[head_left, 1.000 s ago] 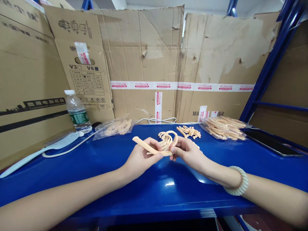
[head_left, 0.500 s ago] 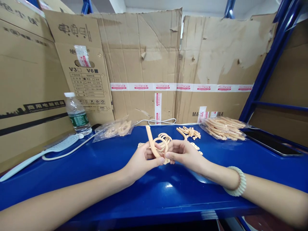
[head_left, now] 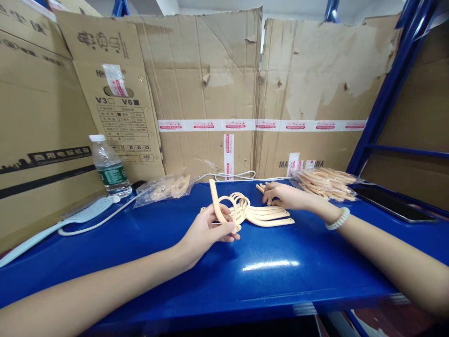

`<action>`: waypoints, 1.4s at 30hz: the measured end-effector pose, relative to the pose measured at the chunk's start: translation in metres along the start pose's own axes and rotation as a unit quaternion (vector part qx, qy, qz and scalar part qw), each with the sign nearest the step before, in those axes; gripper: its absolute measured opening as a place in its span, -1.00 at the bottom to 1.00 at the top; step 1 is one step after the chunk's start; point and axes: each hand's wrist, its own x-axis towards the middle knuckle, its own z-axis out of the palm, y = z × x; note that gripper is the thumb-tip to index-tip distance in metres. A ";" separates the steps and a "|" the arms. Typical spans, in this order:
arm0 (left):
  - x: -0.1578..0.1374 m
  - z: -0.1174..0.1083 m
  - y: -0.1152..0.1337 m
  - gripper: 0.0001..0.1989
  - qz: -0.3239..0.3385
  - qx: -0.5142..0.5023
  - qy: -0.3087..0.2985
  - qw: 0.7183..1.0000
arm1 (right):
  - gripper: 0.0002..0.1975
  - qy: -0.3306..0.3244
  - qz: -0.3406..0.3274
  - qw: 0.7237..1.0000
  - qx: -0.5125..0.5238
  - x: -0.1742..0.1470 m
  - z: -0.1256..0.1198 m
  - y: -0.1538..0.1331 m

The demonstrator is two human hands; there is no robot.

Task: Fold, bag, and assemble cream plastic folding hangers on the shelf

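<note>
My left hand (head_left: 210,228) is closed around a beige plastic piece (head_left: 214,199) with a straight arm and a ring-shaped loop, held tilted above the table. Just behind it on the blue table lies a fanned row of similar beige looped pieces (head_left: 270,215), their straight arms reaching right. Farther back, my right hand (head_left: 287,194) has its fingers curled down on a pile of small beige parts (head_left: 260,187). The hand hides most of that pile, and whatever its fingertips grip cannot be made out.
A clear bag of beige parts (head_left: 168,187) lies back left, another bag of beige pieces (head_left: 324,183) back right. A water bottle (head_left: 111,168), a pale hairbrush (head_left: 84,214), a white cable (head_left: 231,175) and a dark phone (head_left: 394,203) surround them. Cardboard sheets (head_left: 206,84) wall the back.
My right hand has left the looped piece and moved right and back to the pile of small parts. My left hand keeps hold of the piece, almost in place.
</note>
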 end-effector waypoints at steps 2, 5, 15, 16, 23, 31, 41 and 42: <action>0.000 0.000 -0.001 -0.63 0.009 -0.002 -0.002 1.000 | -0.67 -0.006 -0.004 1.000 0.008 0.000 0.003 0.005; 0.000 -0.002 -0.002 -0.66 0.028 0.006 -0.009 1.000 | -0.80 0.017 0.000 1.000 0.013 0.002 0.004 0.002; 0.002 -0.003 -0.002 -0.74 0.051 0.013 -0.010 0.999 | -0.76 0.322 0.111 0.838 0.426 0.007 -0.010 -0.049; 0.002 -0.003 -0.002 -0.75 0.050 0.013 -0.009 0.999 | -0.74 0.309 0.116 0.816 0.475 0.007 -0.011 -0.057; 0.004 -0.004 -0.004 -0.80 0.056 -0.014 -0.014 0.998 | -0.81 0.204 0.179 0.680 0.681 0.004 -0.005 -0.094; 0.006 -0.005 -0.007 -0.76 0.056 -0.026 -0.008 0.998 | -0.70 0.199 0.205 0.615 0.735 0.003 0.011 -0.107; 0.008 -0.006 -0.009 -0.77 0.073 -0.043 -0.047 0.995 | -0.71 0.121 0.192 0.692 0.685 0.001 0.023 -0.122; 0.008 -0.006 -0.009 -0.76 0.074 -0.043 -0.051 0.995 | -0.70 0.119 0.182 0.702 0.678 0.002 0.024 -0.122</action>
